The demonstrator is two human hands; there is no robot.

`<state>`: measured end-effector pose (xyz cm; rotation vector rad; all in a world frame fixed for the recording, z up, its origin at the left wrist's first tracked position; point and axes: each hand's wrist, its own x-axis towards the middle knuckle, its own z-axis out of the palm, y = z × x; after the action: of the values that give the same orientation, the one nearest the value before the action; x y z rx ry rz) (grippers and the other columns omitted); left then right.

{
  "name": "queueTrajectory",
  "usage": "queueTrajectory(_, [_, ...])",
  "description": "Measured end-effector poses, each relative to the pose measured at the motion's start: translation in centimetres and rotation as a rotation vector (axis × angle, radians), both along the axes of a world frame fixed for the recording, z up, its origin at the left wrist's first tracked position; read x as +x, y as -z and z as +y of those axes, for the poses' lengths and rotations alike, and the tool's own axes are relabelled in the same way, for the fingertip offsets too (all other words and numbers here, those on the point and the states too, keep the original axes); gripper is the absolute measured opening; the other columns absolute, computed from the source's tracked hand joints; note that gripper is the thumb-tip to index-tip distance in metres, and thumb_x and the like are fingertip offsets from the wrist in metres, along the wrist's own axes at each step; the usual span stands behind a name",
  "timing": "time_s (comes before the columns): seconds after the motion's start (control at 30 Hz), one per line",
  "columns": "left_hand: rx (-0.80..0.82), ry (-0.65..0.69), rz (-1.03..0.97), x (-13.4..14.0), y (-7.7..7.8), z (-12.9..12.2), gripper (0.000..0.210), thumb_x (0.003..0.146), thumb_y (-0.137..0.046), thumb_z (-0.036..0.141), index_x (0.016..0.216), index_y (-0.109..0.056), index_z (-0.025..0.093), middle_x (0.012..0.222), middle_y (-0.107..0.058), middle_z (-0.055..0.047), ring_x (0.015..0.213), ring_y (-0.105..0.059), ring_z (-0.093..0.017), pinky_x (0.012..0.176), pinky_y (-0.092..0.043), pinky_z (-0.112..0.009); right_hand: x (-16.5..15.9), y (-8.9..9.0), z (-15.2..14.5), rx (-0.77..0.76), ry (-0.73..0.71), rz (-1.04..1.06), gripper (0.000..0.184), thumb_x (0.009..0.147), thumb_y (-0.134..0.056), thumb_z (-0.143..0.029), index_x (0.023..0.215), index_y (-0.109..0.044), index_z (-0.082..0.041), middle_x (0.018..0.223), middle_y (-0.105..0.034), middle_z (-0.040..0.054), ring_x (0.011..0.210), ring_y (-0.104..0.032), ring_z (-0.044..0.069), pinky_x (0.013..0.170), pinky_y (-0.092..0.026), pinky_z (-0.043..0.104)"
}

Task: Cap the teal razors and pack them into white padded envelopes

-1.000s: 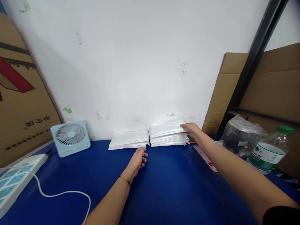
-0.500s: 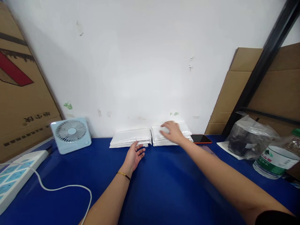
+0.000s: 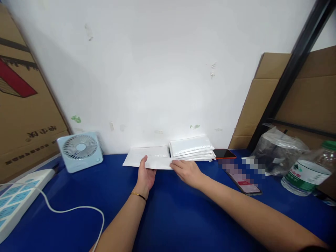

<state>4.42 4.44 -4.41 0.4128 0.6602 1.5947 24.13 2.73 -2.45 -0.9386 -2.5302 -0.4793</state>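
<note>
Both of my hands hold one flat white packet (image 3: 159,163), like a padded envelope, just in front of a stack of similar packets (image 3: 147,152) by the wall. My left hand (image 3: 146,176) grips its front edge, thumb on top and fingers underneath. At the packet's right end, my right hand (image 3: 187,172) is closed on the corner, fingers over the top; its thumb is hidden. A second stack of white packets (image 3: 193,147), glossy on top and uneven at the edges, lies just behind my right hand.
Left of the stacks stand a light blue fan (image 3: 81,150) and a white power strip (image 3: 23,199) with a cable (image 3: 76,209). To the right lie two phones, one orange-edged (image 3: 224,154), one lit (image 3: 245,182). Beyond are a plastic bag (image 3: 278,152) and a bottle (image 3: 307,176).
My right hand has come down and left from the right stack to the packet's right corner. My left hand, open before, now grips the packet's front edge.
</note>
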Motion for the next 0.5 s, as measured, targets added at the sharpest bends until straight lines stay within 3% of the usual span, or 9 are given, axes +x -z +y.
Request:
queueTrajectory(0.13, [0.014, -0.095, 0.019, 1.4, -0.1, -0.9, 0.027, 0.077, -0.056, 0.027, 0.102, -0.052, 0.022, 0.090, -0.065, -0.002, 0.093, -0.062, -0.018, 0.082, -0.051, -0.030, 5.0, 1.6, -3.0, -0.099, -0.083, -0.006, 0.034, 0.092, -0.032, -0.018, 0.118, -0.053, -0.024, 0.113, -0.061, 0.0059, 0.089, -0.057, 0.017, 0.072, -0.044, 0.028])
queueTrajectory(0.27, [0.149, -0.155, 0.230, 2.9, -1.0, -2.2, 0.040, 0.076, -0.059, 0.026, 0.114, -0.047, 0.027, 0.091, -0.065, 0.001, 0.099, -0.060, -0.016, 0.085, -0.048, -0.028, 8.3, 1.6, -4.1, -0.266, -0.026, 0.059, 0.033, 0.087, -0.043, -0.027, 0.118, -0.054, -0.026, 0.112, -0.059, 0.0058, 0.094, -0.056, 0.018, 0.078, -0.045, 0.031])
queueTrajectory(0.37, [0.244, -0.199, 0.376, 3.8, -2.3, -3.3, 0.043, 0.074, -0.063, 0.028, 0.114, -0.049, 0.027, 0.099, -0.065, 0.000, 0.104, -0.056, -0.017, 0.087, -0.046, -0.027, 10.0, 1.3, -3.8, -0.421, 0.086, 0.252, 0.052, 0.076, -0.058, -0.042, 0.125, -0.048, -0.026, 0.116, -0.054, 0.0073, 0.099, -0.054, 0.021, 0.080, -0.047, 0.032])
queueTrajectory(0.5, [0.332, -0.246, 0.472, 4.8, -4.3, -4.6, 0.040, 0.072, -0.065, 0.028, 0.110, -0.054, 0.023, 0.108, -0.061, -0.002, 0.109, -0.053, -0.019, 0.091, -0.042, -0.028, 11.1, 1.3, -3.1, -0.560, 0.116, 0.354, 0.071, 0.066, -0.066, -0.051, 0.128, -0.044, -0.024, 0.117, -0.052, 0.0088, 0.106, -0.049, 0.025, 0.091, -0.041, 0.041])
